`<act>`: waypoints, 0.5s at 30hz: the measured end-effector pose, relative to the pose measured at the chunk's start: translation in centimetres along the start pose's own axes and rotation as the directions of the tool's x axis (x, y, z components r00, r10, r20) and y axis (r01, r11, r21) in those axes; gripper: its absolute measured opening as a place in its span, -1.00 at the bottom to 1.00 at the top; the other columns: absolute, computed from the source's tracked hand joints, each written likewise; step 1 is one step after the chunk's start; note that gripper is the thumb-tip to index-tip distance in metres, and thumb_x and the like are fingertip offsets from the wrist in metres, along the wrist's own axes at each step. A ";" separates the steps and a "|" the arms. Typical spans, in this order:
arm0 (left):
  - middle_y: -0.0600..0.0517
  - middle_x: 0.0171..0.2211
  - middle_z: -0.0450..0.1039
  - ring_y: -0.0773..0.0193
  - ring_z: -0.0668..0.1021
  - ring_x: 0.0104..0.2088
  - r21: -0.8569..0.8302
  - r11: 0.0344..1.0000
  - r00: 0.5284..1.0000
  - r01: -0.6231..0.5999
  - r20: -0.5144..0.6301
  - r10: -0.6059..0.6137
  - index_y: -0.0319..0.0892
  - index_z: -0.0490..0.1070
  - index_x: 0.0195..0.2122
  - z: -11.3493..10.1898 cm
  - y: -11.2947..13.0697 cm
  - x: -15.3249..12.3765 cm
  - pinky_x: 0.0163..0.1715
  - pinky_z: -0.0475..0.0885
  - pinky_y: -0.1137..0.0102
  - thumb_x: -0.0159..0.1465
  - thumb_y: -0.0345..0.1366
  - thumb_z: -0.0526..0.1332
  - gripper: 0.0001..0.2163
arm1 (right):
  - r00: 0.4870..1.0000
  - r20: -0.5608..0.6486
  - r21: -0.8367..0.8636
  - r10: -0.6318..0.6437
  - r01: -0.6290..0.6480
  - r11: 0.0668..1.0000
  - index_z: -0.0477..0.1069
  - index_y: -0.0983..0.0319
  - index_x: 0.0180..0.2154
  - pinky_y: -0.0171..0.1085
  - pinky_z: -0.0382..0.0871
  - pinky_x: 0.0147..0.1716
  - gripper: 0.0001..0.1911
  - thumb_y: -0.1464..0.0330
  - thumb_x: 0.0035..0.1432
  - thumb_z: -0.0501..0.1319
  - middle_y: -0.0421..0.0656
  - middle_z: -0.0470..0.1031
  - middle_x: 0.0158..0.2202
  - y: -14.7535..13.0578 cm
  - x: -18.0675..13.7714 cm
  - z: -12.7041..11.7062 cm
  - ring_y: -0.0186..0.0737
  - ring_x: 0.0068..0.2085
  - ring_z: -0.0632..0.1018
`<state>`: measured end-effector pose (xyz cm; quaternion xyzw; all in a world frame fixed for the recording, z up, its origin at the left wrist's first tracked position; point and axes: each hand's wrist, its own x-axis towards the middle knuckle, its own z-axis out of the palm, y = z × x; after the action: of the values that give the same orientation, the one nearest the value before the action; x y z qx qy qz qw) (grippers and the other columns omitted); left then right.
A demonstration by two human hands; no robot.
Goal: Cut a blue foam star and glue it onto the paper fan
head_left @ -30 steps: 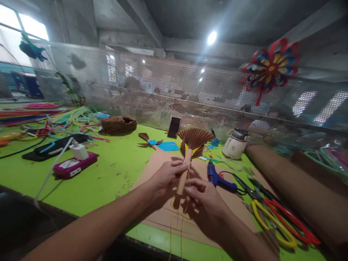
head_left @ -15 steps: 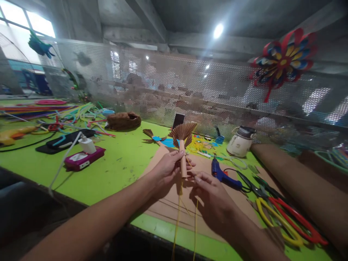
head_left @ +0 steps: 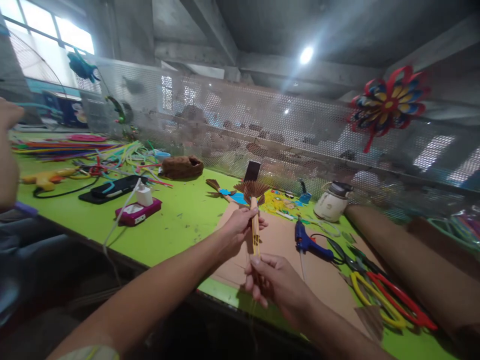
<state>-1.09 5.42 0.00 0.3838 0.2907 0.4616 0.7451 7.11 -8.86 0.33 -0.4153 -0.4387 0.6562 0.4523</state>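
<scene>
My left hand (head_left: 242, 224) is closed round a rolled brown paper tube topped by a pleated paper fan (head_left: 255, 189), which points away from me. Yellow string (head_left: 256, 248) runs from the tube's near end. Below it, my right hand (head_left: 275, 277) pinches the string between thumb and fingers; its loose ends hang past the table edge, faint and blurred. Under both hands lies a brown paper sheet (head_left: 288, 255). Just beyond the fan is a similar pleated piece (head_left: 213, 185) with blue paper.
To the right are a blue glue gun (head_left: 314, 246), yellow-handled scissors (head_left: 375, 305), red-handled scissors (head_left: 407, 302) and a white kettle-like jug (head_left: 332, 202). Left are a magenta power strip (head_left: 140, 212) and a brown pouch (head_left: 182, 167). Another person's arm (head_left: 7, 155) shows at far left.
My right hand has moved down and left, and the string now runs taut from the tube to its fingers. The view has shifted left, and another person's arm has appeared.
</scene>
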 end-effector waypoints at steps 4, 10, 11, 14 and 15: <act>-0.04 -0.23 0.42 0.28 0.51 -0.30 0.024 0.996 0.996 0.091 -0.020 -0.091 -0.27 0.33 -0.12 -0.6 -0.4 0.7 -0.33 0.46 0.32 0.28 -0.26 0.12 -0.78 | 1.000 -0.001 0.035 -0.016 0.016 0.999 0.38 0.37 -0.44 -0.48 0.18 -0.74 -0.63 0.14 0.06 0.22 -0.14 0.46 -0.59 1.5 -0.6 2.4 -0.46 -0.67 0.38; -0.08 -0.05 0.34 0.19 0.47 -0.14 0.055 0.982 0.983 0.182 -0.044 -0.180 -0.22 0.29 -0.01 -1.8 -0.3 1.5 -0.19 0.42 0.19 0.27 -0.23 0.13 -0.70 | 0.999 0.043 0.143 0.000 -0.006 0.990 0.39 0.37 -0.45 -0.45 0.20 -0.73 -0.57 0.08 -0.01 0.24 -0.11 0.46 -0.58 3.6 -1.8 5.0 -0.42 -0.66 0.41; -0.08 -0.05 0.34 0.18 0.47 -0.14 0.065 0.980 0.982 0.188 -0.049 -0.185 -0.22 0.29 0.00 -1.9 -0.3 1.5 -0.18 0.42 0.18 0.27 -0.22 0.13 -0.70 | 0.998 0.063 0.144 0.015 -0.024 0.989 0.40 0.37 -0.45 -0.45 0.20 -0.74 -0.55 0.05 -0.03 0.24 -0.11 0.46 -0.58 4.0 -2.2 5.1 -0.41 -0.66 0.41; -0.08 -0.04 0.34 0.18 0.46 -0.14 0.096 0.978 0.981 0.184 -0.075 -0.178 -0.22 0.29 0.00 -2.4 0.0 1.6 -0.18 0.42 0.18 0.27 -0.22 0.13 -0.69 | 0.986 0.149 0.017 0.081 -0.084 0.996 0.42 0.33 -0.47 -0.42 0.21 -0.72 -0.49 -0.04 -0.07 0.22 -0.14 0.45 -0.61 5.1 -3.9 4.7 -0.39 -0.66 0.41; -0.08 -0.04 0.34 0.18 0.46 -0.14 0.106 0.978 0.982 0.179 -0.087 -0.170 -0.22 0.29 0.00 -2.6 0.2 1.6 -0.18 0.42 0.18 0.27 -0.22 0.13 -0.69 | 0.982 0.165 -0.095 0.091 -0.076 0.993 0.43 0.31 -0.49 -0.41 0.24 -0.67 -0.51 -0.03 -0.06 0.22 -0.14 0.46 -0.59 5.6 -4.7 4.4 -0.37 -0.62 0.44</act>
<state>-2.55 7.68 -1.35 0.3805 0.3777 0.3916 0.7478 2.89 -15.42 -3.07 -0.3957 -0.4864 0.6874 0.3665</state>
